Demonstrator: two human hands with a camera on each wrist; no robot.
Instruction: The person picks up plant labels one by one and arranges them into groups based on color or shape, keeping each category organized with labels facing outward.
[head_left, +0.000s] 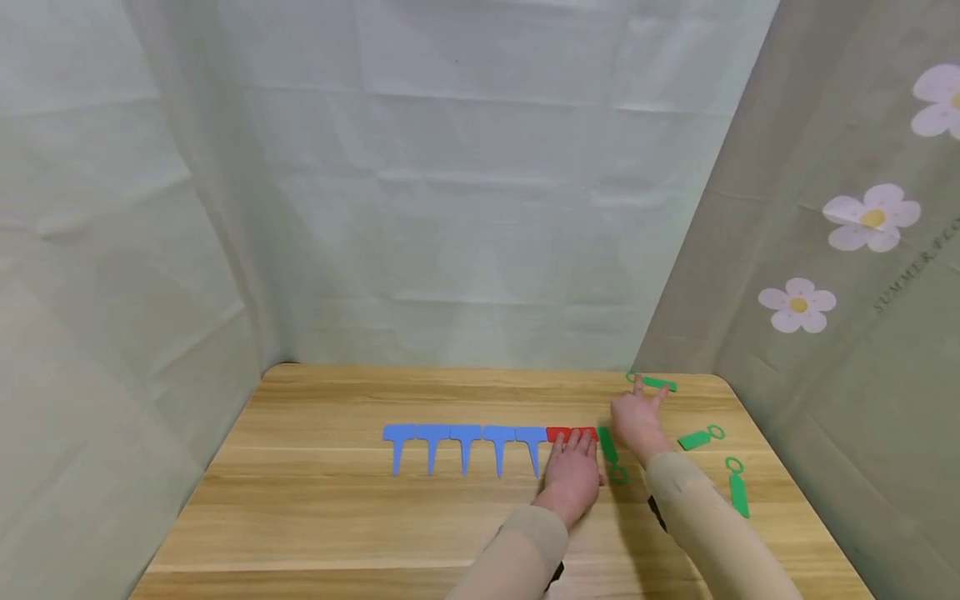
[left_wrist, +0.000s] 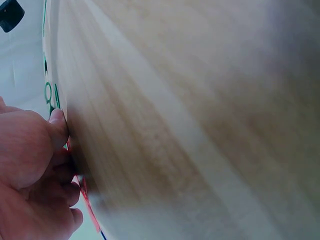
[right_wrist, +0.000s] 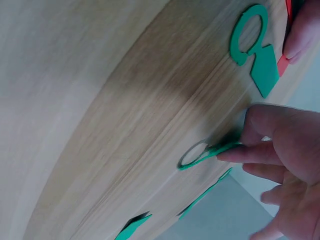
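A row of blue T-shaped plant labels (head_left: 466, 446) lies at mid-table, continuing rightward into red plant labels (head_left: 557, 434). My left hand (head_left: 572, 475) rests on the red ones with extended fingers, hiding their lower parts. One green plant label with a ring (head_left: 608, 454) lies just right of the red ones, ring toward me. Farther right, my right hand (head_left: 640, 421) reaches over the table. The right wrist view shows its thumb and forefinger pinching another green ring label (right_wrist: 197, 160), ring toward me; in the head view the hand hides that label.
At the table's far edge lies a green ring label (head_left: 660, 384). Two more green labels, one angled (head_left: 694, 440) and one lengthwise (head_left: 738, 496), lie right of my right forearm. Pale curtains (head_left: 465, 208) stand behind and on both sides of the wooden table (head_left: 315, 508).
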